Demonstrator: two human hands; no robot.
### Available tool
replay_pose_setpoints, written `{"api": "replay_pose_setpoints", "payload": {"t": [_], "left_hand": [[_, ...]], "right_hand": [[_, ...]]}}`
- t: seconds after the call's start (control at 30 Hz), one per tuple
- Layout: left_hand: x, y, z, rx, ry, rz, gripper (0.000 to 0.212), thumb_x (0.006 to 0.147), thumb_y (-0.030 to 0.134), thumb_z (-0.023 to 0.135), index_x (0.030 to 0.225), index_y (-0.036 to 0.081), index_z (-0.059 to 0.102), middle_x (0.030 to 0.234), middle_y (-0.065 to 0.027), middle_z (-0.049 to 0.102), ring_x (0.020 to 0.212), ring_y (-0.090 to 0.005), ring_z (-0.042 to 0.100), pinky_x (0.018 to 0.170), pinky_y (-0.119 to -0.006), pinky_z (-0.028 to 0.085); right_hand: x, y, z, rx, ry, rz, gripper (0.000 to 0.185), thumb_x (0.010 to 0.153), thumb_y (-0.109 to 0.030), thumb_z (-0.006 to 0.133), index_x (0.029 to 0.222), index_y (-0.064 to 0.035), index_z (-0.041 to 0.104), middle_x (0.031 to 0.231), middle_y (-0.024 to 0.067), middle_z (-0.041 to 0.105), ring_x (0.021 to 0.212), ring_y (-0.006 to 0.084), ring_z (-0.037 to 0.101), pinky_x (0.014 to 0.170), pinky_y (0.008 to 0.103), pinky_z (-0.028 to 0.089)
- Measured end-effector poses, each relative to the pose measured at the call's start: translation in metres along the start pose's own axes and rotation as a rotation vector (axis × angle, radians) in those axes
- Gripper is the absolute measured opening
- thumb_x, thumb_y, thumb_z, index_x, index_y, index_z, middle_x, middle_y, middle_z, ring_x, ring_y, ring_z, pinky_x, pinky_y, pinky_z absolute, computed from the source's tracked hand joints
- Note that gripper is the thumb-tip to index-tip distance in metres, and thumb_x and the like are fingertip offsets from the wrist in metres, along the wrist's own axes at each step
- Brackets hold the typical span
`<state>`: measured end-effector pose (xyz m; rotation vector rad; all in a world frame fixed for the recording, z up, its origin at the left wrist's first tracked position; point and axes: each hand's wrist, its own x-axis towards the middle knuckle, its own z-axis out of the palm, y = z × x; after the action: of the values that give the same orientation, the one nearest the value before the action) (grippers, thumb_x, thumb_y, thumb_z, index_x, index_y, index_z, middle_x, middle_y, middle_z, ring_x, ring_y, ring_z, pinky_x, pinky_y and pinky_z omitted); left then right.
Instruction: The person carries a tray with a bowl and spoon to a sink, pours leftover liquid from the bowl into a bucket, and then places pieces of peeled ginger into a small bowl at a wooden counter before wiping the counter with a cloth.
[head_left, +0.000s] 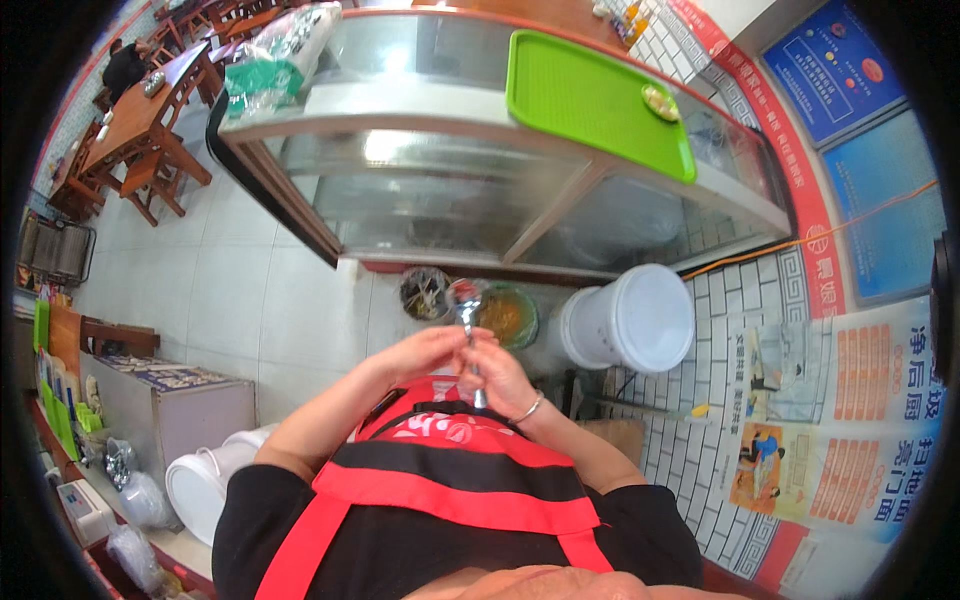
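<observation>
A shiny metal ladle (466, 294) is held upright in front of my red and black apron (457, 480), its bowl pointing away from me. My right hand (495, 371) is closed around the handle, whose lower end (478, 397) shows beneath it. My left hand (427, 351) meets the handle just below the bowl, its fingertips partly hidden. Beyond the ladle, a green-rimmed basin (534, 315) with brownish contents stands low down. Beside it is a dark container (409, 300) lined with plastic and holding scraps. Something red behind the ladle's bowl is mostly covered.
A glass display counter (420, 124) crosses ahead, bearing a green tray (577, 97) with a small dish (660, 103). White buckets (652, 319) stand right, near a tiled wall (705, 360). Another white bucket (196, 491) and a grey cabinet (195, 412) are left. A person (124, 69) sits far off.
</observation>
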<state>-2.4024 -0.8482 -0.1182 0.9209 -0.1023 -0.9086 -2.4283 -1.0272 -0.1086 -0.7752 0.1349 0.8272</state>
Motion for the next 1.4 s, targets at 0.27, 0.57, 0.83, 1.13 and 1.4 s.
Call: {"api": "replay_pose_setpoints", "payload": {"t": [0.27,0.57,0.83,1.13,1.4], "left_hand": [[-0.005,0.043,0.019,0.148,0.612,0.49,0.036,0.101,0.031,0.037,0.105,0.002,0.059,0.073,-0.004,0.057,0.062,-0.007,0.053,0.051,-0.019,0.043],[0.052,0.199,0.039,0.65,0.967,0.675,0.019,0.092,0.016,0.053,0.098,0.003,0.065,0.061,0.0045,0.051,0.053,-0.0016,0.037,0.046,-0.019,0.028],[0.143,0.246,0.002,0.983,0.843,0.658,0.037,0.098,0.028,0.04,0.099,-0.003,0.061,0.07,-0.0095,0.068,0.066,-0.0162,0.064,0.064,-0.029,0.047],[0.145,0.25,0.01,0.876,0.872,0.563,0.018,0.089,0.018,0.058,0.091,0.001,0.053,0.065,-0.0081,0.065,0.061,-0.0117,0.06,0.056,-0.026,0.043],[0.019,0.222,0.043,0.528,0.841,0.594,0.015,0.087,0.013,0.06,0.091,0.003,0.05,0.062,-0.0007,0.057,0.047,-0.0033,0.042,0.044,-0.018,0.031]], "right_hand": [[0.021,-0.111,0.01,-1.244,-0.318,-0.092,0.026,0.088,-0.021,0.06,0.104,-0.0012,0.062,0.087,0.0034,0.063,0.082,0.0101,0.06,0.075,0.0248,0.049],[0.03,-0.413,-0.07,-1.879,0.96,-1.401,0.056,0.076,-0.036,0.072,0.118,-0.0031,0.054,0.116,0.0169,0.055,0.108,0.0361,0.052,0.095,0.0407,0.041],[0.057,-0.47,-0.174,-1.627,1.076,-0.627,0.052,0.074,-0.036,0.072,0.108,0.0027,0.06,0.096,0.0166,0.064,0.09,0.0291,0.062,0.08,0.0334,0.048],[0.036,-0.428,-0.168,-1.197,0.841,-0.87,0.027,0.078,-0.004,0.064,0.102,0.0069,0.06,0.095,0.0131,0.068,0.087,0.0166,0.065,0.076,0.0281,0.049],[-0.018,-0.345,-0.054,-0.853,0.628,-0.891,0.031,0.084,0.005,0.053,0.114,0.0082,0.049,0.108,0.0139,0.061,0.098,0.0151,0.059,0.085,0.0257,0.045]]}}
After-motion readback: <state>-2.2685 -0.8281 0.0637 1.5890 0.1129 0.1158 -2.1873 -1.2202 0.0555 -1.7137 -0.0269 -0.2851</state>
